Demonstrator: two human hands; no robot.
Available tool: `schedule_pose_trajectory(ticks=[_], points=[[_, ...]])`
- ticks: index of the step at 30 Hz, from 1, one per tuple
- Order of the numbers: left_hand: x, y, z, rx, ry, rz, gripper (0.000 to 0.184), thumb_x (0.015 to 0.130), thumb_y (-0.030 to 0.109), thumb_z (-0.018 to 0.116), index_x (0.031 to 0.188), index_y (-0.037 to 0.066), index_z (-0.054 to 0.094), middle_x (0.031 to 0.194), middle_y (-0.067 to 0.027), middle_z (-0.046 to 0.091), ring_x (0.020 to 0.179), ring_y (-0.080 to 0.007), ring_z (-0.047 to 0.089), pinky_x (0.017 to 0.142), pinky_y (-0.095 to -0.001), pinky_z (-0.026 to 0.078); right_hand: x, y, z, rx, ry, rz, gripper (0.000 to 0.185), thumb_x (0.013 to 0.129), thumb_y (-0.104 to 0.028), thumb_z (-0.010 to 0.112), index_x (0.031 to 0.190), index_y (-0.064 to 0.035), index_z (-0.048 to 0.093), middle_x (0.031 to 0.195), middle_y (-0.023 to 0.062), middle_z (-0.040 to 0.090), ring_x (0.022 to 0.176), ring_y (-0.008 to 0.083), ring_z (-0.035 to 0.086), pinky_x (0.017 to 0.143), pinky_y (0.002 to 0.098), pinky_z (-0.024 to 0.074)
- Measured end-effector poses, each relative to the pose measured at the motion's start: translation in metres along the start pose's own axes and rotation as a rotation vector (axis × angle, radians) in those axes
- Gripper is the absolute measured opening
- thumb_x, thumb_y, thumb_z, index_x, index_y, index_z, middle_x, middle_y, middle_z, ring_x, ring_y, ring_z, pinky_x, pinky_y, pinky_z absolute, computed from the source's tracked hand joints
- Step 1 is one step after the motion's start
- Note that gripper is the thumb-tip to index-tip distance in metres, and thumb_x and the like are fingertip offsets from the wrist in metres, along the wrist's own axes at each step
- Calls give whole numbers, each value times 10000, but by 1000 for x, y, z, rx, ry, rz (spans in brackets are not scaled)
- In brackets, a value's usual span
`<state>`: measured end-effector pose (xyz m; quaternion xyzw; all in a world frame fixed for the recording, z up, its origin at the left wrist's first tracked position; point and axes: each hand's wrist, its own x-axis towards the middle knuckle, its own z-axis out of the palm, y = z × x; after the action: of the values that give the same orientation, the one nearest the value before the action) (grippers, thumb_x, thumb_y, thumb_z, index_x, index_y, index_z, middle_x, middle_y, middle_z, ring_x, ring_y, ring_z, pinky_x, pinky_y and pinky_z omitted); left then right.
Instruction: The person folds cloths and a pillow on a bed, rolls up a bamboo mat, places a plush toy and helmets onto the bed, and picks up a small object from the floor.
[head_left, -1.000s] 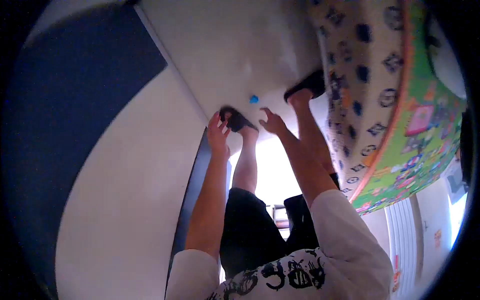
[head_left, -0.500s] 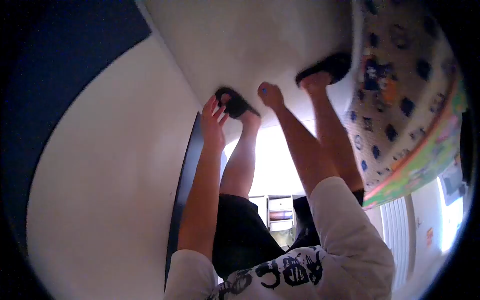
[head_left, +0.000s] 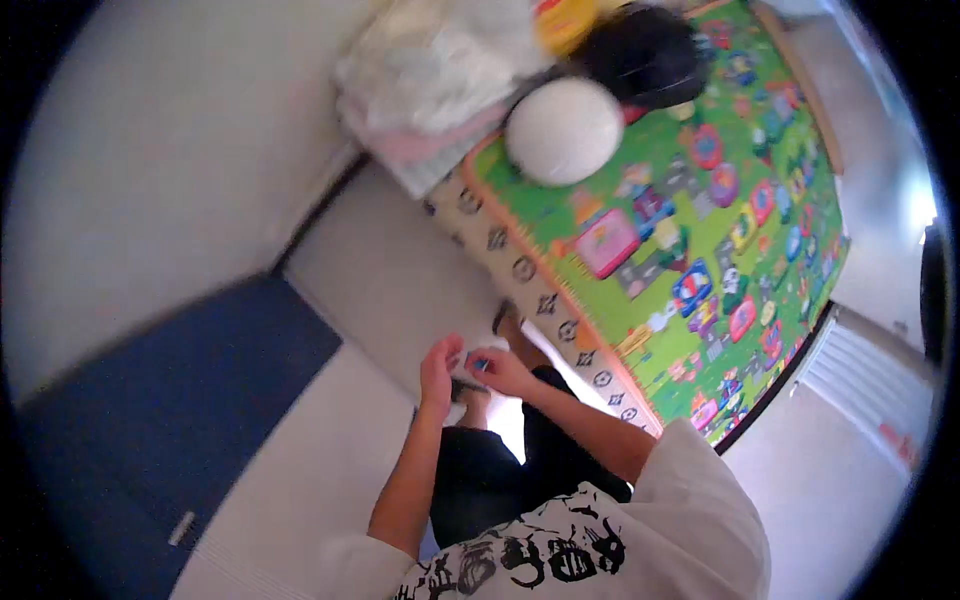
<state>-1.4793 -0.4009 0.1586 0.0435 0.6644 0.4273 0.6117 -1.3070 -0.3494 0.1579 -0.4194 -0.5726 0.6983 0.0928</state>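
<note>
My right hand is closed around a small blue object, a bit of which shows between the fingers. Just left of it, my left hand has its fingers slightly curled and apart, with nothing visible in it. The two hands are close together in front of my legs, above the pale floor. Dark slippers are partly visible below and beyond the hands.
A green patterned mat covers a raised surface on the right. On it are a white round object and a black item. Folded cloth lies at the top. A dark blue panel is at the left.
The blue object was on the floor and is now in my right hand, which has come up beside my left. The view has swung up and right, showing more of the mat.
</note>
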Motion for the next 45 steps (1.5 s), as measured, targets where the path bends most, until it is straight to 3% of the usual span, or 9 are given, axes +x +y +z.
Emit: schedule_pose_trajectory(ticks=[4, 8, 11, 17, 20, 24, 30, 41, 45], points=[[-21, 93, 90, 332, -329, 73, 475, 1056, 385, 481, 1190, -12, 705, 1120, -97, 717, 1043, -193, 653, 978, -356, 487, -47, -101, -78, 293, 206, 42, 108, 967, -113, 636, 1059, -64, 665, 954, -1, 682, 730, 92, 626, 660, 253, 538], [-51, 176, 202, 493, -587, 128, 356, 1037, 261, 563, 1184, -31, 705, 1053, -42, 714, 961, -133, 641, 907, -295, 492, -107, -170, -154, 580, 422, -19, 98, 986, -130, 621, 1066, -83, 653, 929, 8, 651, 730, 78, 613, 631, 257, 513], [-83, 204, 274, 572, -762, 209, 248, 1014, 139, 601, 1175, -18, 707, 1036, -31, 710, 943, -108, 632, 876, -275, 497, -155, -186, -183, 765, 537, -66, 113, 1013, -117, 579, 1119, -99, 611, 937, 8, 621, 744, 92, 615, 670, 269, 518], [-131, 215, 372, 867, -1235, 279, 182, 976, 108, 683, 1117, -5, 701, 1017, -34, 707, 945, -108, 652, 844, -267, 523, -252, -207, -197, 873, 845, -264, 177, 1026, -109, 576, 1194, -114, 517, 915, 64, 640, 789, 152, 652, 707, 309, 531], [-139, 183, 400, 766, -1523, 152, 205, 954, 123, 723, 1117, 2, 692, 995, -38, 711, 937, -114, 663, 824, -269, 529, -294, -209, -177, 971, 1119, -356, 268, 1011, -88, 590, 1250, -118, 472, 928, 82, 640, 786, 152, 643, 704, 302, 534], [-215, 176, 426, 1097, -1682, 206, 184, 942, 87, 727, 1102, 6, 689, 968, -43, 708, 874, -111, 660, 805, -266, 532, -337, -195, -129, 997, 1392, -404, 304, 1005, -54, 587, 1284, -105, 477, 984, 116, 659, 829, 197, 664, 752, 338, 555], [-300, 116, 419, 1315, -1882, 117, 185, 917, 99, 764, 1071, 23, 694, 924, -30, 717, 826, -95, 663, 740, -241, 526, -387, -183, -39, 1008, 1784, -434, 336, 1021, -105, 605, 1345, -67, 526, 1047, 56, 659, 886, 152, 648, 796, 316, 555], [-478, -82, 360, 1281, -2400, 110, 136, 898, 54, 769, 1002, 21, 688, 901, -21, 701, 814, -88, 654, 734, -232, 530, -523, -140, 126, 1039, 2430, -500, 340, 1036, -141, 603, 1359, -44, 563, 1057, 39, 667, 902, 122, 662, 833, 287, 548], [-568, -161, 320, 1263, -2470, 39, 133, 912, 68, 759, 1014, 27, 685, 907, -19, 695, 814, -87, 647, 735, -236, 526, -597, -104, 193, 962, 2600, -484, 365, 1021, -112, 618, 1372, -42, 549, 1073, 48, 669, 912, 121, 676, 832, 279, 552]])
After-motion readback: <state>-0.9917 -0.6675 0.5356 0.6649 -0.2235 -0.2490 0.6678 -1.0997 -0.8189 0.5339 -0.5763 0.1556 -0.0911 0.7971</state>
